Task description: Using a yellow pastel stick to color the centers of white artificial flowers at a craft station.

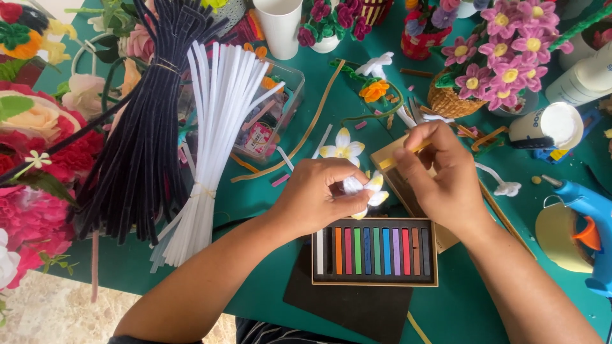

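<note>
Head view: a small white pipe-cleaner flower (366,190) sat pinched in the left hand (319,194), fingers pressed together on its petals, above the open box of pastel sticks (375,251) on the green table (268,299). The right hand (440,172) pinched a yellow chalk stick (408,151) just beside it. The flower looked light, soft and easily bent (best gripped at the base). A clear plastic tub (274,121) held scraps; a woven basket (449,102) held pink flowers.

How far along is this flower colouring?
Looks done: one white flower with a yellow centre lies on the table. In hand: the left hand holds a white flower, the right hand a yellow chalk stick. Left: another plain white flower.
</note>
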